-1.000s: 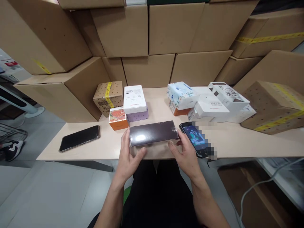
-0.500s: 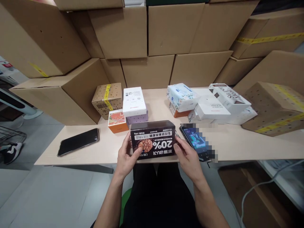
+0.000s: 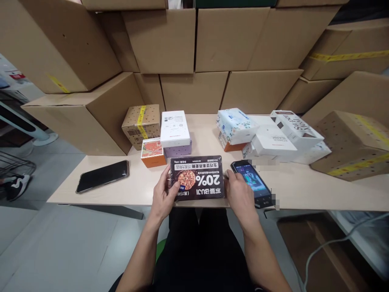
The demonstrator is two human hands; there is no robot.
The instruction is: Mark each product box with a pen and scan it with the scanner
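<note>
A dark chocolate snack box (image 3: pixel 197 178) with a pizza-like round picture and large "20%" print lies at the table's front edge. Its printed face is turned up, the lettering upside down to me. My left hand (image 3: pixel 164 192) grips the box's left end, thumb over the front face. Against the right end, my right hand (image 3: pixel 240 192) is closed with the fingers curled; what they hold, if anything, is hidden. Just beyond that hand lies a handheld device (image 3: pixel 252 182) with a lit screen, partly blurred out.
A black phone (image 3: pixel 103 176) lies at left. Behind are an orange box (image 3: pixel 153 152), a white box (image 3: pixel 174 127) on a purple one, and a taped carton (image 3: pixel 141 125). Right of centre sit a tissue pack (image 3: pixel 237 125) and a power bank box (image 3: pixel 273 140). Large cartons (image 3: pixel 194 91) wall the back.
The snack box has tilted back flatter, so its top side no longer shows. My right hand has shifted off the box's front face and curled at its right end. My left hand keeps its grip.
</note>
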